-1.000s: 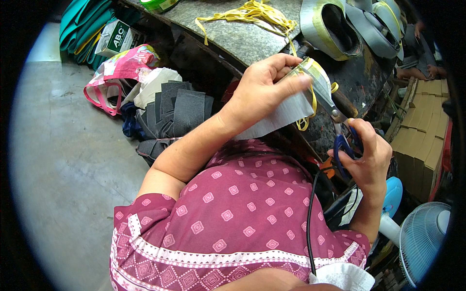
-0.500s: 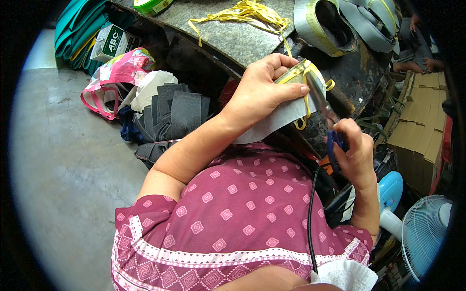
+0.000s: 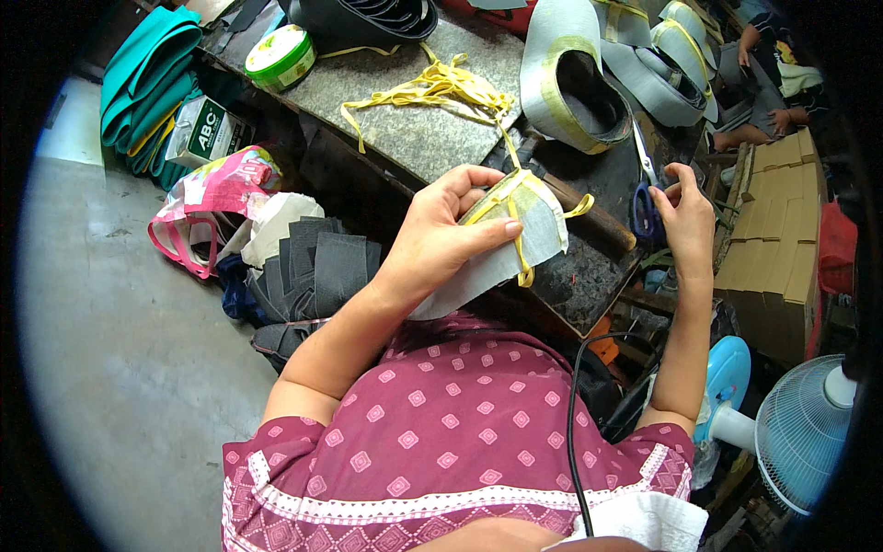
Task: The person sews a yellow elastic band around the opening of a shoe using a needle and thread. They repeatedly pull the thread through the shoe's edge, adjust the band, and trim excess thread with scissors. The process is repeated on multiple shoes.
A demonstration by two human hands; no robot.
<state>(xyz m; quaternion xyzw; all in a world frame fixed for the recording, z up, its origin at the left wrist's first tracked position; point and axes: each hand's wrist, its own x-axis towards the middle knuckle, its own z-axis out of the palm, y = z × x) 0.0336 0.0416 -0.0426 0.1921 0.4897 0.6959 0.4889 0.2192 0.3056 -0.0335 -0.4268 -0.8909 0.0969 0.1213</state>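
My left hand [image 3: 455,221] is closed on a light grey fabric piece [image 3: 543,221] with a rounded end, pinched between thumb and fingers. Yellow tape [image 3: 520,241] crosses its face and loops off its edge. A strand runs from it up to a tangled heap of yellow tape [image 3: 441,92] on the worktop. My right hand [image 3: 688,221] is at the table's right edge, its thumb and index finger apart. Beside the thumb, scissors [image 3: 647,207] with dark blue handles point away from me; the thumb seems to touch a handle.
Grey curved bands [image 3: 570,83] stand at the back right, near a wooden-handled tool [image 3: 598,212]. A green-lidded round tub [image 3: 280,57] sits on the stone slab [image 3: 377,51]. Dark fabric strips [image 3: 345,276] are bundled at left. A fan [image 3: 805,432] and cardboard [image 3: 768,239] stand right.
The scissors have moved away from the grey piece to the right, and my right hand has loosened from their handles. My left hand has shifted left and lower with the piece.
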